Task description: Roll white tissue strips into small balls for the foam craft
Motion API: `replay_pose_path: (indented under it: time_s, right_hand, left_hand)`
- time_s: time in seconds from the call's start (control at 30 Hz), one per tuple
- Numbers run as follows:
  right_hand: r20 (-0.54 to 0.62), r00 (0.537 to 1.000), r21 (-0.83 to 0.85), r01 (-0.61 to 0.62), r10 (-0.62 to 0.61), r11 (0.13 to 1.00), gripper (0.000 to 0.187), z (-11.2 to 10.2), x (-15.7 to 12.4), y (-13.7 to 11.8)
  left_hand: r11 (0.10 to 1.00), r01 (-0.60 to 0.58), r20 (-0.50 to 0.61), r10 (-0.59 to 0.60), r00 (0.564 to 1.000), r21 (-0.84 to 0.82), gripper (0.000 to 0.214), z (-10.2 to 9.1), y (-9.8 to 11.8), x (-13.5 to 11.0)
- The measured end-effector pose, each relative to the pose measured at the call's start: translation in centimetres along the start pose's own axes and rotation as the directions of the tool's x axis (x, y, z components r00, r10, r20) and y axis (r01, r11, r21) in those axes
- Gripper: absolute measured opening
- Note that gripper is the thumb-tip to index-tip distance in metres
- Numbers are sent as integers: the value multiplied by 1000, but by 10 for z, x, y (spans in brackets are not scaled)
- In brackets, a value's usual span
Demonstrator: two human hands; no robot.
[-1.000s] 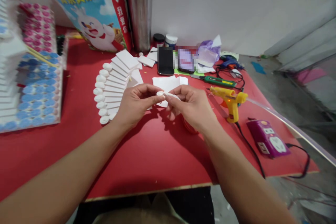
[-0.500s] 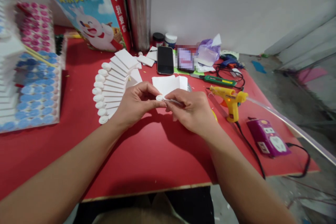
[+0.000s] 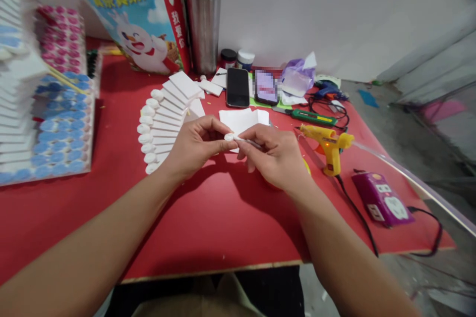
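1. Our left hand (image 3: 195,146) pinches the round end of a small white piece (image 3: 229,136) between thumb and finger, at the middle of the frame.
2. Our right hand (image 3: 277,156) grips the narrow length of that same piece, its fingertips just beside the left ones.
3. We judge the step in hand to be shaping or rolling this piece; the next move seems to call for a light, even pinch from both sides.
4. Left of centre, a fan of white strips (image 3: 169,125) with round ends lies near our left hand, limiting sideways room.
5. Right of centre, the yellow glue gun (image 3: 329,141) points its tip towards our right hand, so we should mind that side.
6. Below both hands, the red worktop (image 3: 223,218) gives us room down to its near edge, low in the frame.
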State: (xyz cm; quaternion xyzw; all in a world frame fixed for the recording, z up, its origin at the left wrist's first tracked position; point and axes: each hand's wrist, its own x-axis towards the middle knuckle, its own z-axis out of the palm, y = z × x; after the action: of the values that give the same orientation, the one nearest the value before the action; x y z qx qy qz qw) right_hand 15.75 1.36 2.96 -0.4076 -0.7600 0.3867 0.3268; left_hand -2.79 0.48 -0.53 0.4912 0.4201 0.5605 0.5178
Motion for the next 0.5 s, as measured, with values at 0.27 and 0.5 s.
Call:
replay_pose_path:
  time_s: [0.27, 0.5]
  right_hand:
    - [90, 986, -269, 158, -138, 950, 17, -7, -1, 8]
    - [136, 984, -253, 148, -117, 956, 20, -8, 2, 6]
  left_hand:
    - [995, 4, 19, -6, 1000, 103, 33, -3, -3, 0]
    - [972, -46, 56, 34, 998, 232, 23, -3, 3, -4]
